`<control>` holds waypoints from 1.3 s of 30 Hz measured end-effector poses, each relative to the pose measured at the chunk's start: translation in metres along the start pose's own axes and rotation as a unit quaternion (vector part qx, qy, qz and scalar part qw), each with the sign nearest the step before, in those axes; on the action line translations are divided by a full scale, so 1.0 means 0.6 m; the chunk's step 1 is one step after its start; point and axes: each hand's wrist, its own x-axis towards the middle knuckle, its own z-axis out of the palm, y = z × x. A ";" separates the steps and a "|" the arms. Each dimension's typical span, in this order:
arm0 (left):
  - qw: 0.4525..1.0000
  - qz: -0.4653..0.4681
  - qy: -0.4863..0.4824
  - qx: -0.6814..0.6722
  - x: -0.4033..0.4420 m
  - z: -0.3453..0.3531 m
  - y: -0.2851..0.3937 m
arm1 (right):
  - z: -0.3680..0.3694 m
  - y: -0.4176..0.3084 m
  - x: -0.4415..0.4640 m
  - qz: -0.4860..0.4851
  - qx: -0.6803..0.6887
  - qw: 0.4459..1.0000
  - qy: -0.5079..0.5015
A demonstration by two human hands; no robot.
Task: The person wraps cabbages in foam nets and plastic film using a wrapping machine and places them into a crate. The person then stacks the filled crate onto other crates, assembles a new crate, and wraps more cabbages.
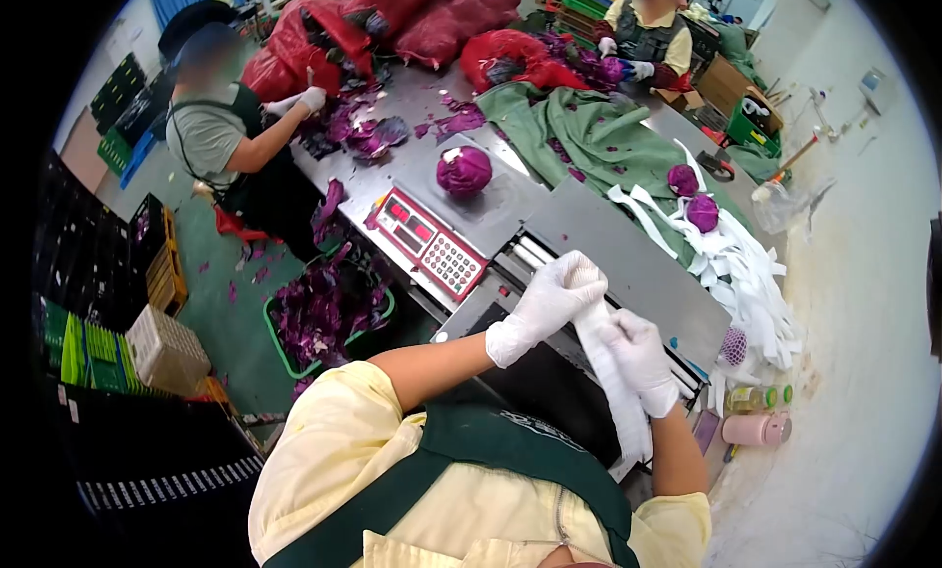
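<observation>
Both of my hands wear white gloves and hold one white mesh strip (610,387) in front of my chest. My left hand (561,291) has its fingers closed on the strip's upper end. Lower and to the right, my right hand (638,352) pinches the same strip, whose tail hangs down by my apron. Beneath the hands lies a metal wrapping machine (628,274). A red cabbage (463,171) rests on the scale plate, behind the red-framed scale panel (427,242).
More white strips (746,284) and two small cabbages lie at the right. A green cloth (579,141) covers part of the table. A green basket (329,308) of leaves stands left. Bottles and a pink flask (751,430) sit right. Two people work beyond.
</observation>
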 end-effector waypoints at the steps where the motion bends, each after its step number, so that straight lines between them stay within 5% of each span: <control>1: 0.998 0.002 0.032 -0.059 -0.010 -0.010 0.018 | 0.001 -0.013 0.012 -0.042 0.073 0.996 0.000; 2: 0.991 0.004 0.066 -0.118 -0.017 -0.025 0.027 | 0.005 -0.023 0.021 -0.083 0.147 0.986 -0.001; 3: 0.984 -0.010 0.081 -0.160 -0.021 -0.040 0.024 | 0.011 -0.028 0.019 0.078 0.476 0.874 -0.059; 7: 0.976 -0.035 0.087 -0.195 -0.029 -0.094 -0.023 | 0.123 -0.068 0.074 -0.012 0.379 0.924 0.048; 8: 0.973 -0.069 0.099 -0.199 -0.033 -0.102 -0.013 | 0.158 -0.069 0.082 -0.020 0.439 0.897 0.051; 11: 0.971 0.128 0.180 0.088 -0.022 -0.157 -0.031 | 0.216 -0.087 0.118 0.004 0.482 0.875 0.051; 12: 0.916 0.225 0.239 0.229 -0.012 -0.179 -0.028 | 0.233 -0.111 0.131 0.011 0.486 0.870 0.081; 14: 0.863 0.299 0.264 0.311 0.001 -0.218 -0.021 | 0.266 -0.093 0.160 0.022 0.490 0.868 0.075; 15: 0.904 0.303 0.212 0.213 0.013 -0.243 -0.032 | 0.282 -0.096 0.175 0.030 0.487 0.868 0.093; 16: 0.959 0.182 0.216 0.025 0.016 -0.251 -0.042 | 0.290 -0.105 0.188 0.076 0.501 0.859 0.080; 18: 0.946 0.032 0.196 -0.258 0.044 -0.289 -0.036 | 0.313 -0.088 0.227 0.075 0.506 0.857 0.059; 20: 0.924 -0.033 0.157 -0.348 0.074 -0.325 -0.033 | 0.312 -0.070 0.275 0.166 0.508 0.841 0.086; 22: 0.944 -0.161 0.032 -0.286 0.076 -0.357 -0.029 | 0.287 -0.079 0.322 0.101 0.578 0.804 0.096; 24: 0.912 -0.236 -0.210 -0.260 0.072 -0.406 -0.078 | 0.264 -0.127 0.370 0.163 0.502 0.832 0.173; 26: 0.949 -0.286 -0.099 -0.086 0.091 -0.464 -0.037 | 0.251 -0.111 0.405 0.157 0.383 0.908 0.068; 27: 0.967 -0.235 0.017 -0.095 0.118 -0.494 -0.037 | 0.270 -0.106 0.429 0.064 0.226 0.971 0.047; 28: 0.970 -0.180 0.132 -0.101 0.154 -0.526 -0.040 | 0.260 -0.106 0.441 0.145 0.079 0.983 -0.084; 30: 0.959 -0.073 0.268 -0.052 0.237 -0.602 -0.082 | 0.286 -0.069 0.504 -0.010 -0.185 0.976 -0.117; 32: 0.929 0.006 0.340 0.147 0.318 -0.650 -0.118 | 0.287 -0.067 0.605 0.006 -0.188 0.977 -0.104; 33: 0.930 0.007 0.337 0.146 0.339 -0.661 -0.120 | 0.289 -0.063 0.652 0.049 -0.138 0.988 -0.050; 35: 0.828 -0.019 0.368 0.423 0.365 -0.677 -0.125 | 0.300 -0.022 0.730 0.090 -0.089 0.992 0.006; 37: 0.810 -0.052 0.281 0.513 0.371 -0.687 -0.168 | 0.339 0.088 0.782 -0.058 -0.297 0.953 -0.022; 38: 0.776 -0.086 0.189 0.595 0.368 -0.691 -0.182 | 0.367 0.144 0.788 0.155 -0.128 0.979 -0.041; 39: 0.765 -0.063 0.155 0.622 0.349 -0.673 -0.173 | 0.366 0.115 0.759 0.022 -0.305 0.942 -0.138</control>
